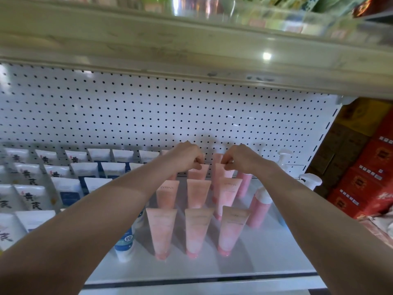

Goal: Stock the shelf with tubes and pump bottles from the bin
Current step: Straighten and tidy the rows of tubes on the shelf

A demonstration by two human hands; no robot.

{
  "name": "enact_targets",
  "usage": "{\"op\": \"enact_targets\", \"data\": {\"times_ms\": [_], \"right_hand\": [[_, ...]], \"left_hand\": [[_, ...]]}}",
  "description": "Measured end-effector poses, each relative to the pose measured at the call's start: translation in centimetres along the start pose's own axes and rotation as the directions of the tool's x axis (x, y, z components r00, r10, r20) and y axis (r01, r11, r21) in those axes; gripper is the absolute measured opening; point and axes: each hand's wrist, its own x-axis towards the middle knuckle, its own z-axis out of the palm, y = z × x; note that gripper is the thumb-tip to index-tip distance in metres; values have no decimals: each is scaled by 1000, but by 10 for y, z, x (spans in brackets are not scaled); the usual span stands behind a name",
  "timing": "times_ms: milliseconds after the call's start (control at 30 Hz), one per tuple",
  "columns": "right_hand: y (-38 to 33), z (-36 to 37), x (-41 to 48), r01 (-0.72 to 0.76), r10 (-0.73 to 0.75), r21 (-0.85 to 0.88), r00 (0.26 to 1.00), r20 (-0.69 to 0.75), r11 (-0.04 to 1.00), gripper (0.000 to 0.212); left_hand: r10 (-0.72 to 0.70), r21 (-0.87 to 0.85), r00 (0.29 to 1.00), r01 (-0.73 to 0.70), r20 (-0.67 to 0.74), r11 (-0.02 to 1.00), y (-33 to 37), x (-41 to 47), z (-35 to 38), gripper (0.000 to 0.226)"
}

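Pinching one pink tube (198, 171) with your left hand (187, 155) and a second tube (220, 174) with your right hand (242, 158) at the shelf's (265, 262) back edge, you may topple the front tubes (197, 231) with low forearms.

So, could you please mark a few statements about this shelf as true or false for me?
1. The left hand pinches the top of a back-row pink tube. True.
2. The right hand rests open on the shelf. False: it pinches the neighbouring pink tube.
3. The front-row pink tubes stand cap down. True.
4. The white tubes stand right of the pink ones. False: they stand to the left.
5. The pump bottles have pink bodies and white tops. True.
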Motion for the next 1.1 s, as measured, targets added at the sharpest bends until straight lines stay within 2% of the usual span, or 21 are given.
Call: {"op": "enact_targets", "data": {"times_ms": [167, 300, 367, 500, 700, 967, 1100], "right_hand": [[2, -3, -10, 40, -35, 52, 996, -77, 998, 29], [-1, -9, -23, 85, -65, 110, 983, -171, 990, 18], [-3, -11, -32, 85, -70, 123, 990, -124, 989, 15], [-4, -6, -45, 74, -73, 134, 997, -11, 988, 18], [-5, 6, -51, 83, -83, 75, 997, -3, 994, 11], [-2, 9, -53, 106, -105, 48, 994, -16, 993, 12], [-2, 9, -57, 141, -134, 80, 987, -85, 987, 23]], "left_hand": [[-3, -41, 994, -1, -108, 999, 3, -9, -4, 18], [26, -92, 972, -48, -232, 995, 14, -21, -13, 13], [25, -131, 975, -54, -219, 990, 20, -28, -15, 12], [22, -102, 995, -32, -99, 994, 28, -45, -14, 19], [16, 4, 1000, -16, -25, 1000, 36, -62, -4, 7], [-40, -23, 997, 39, -70, 999, 45, -71, 1, 17], [-78, -69, 980, 66, -183, 995, 47, -75, 2, 17]]}}
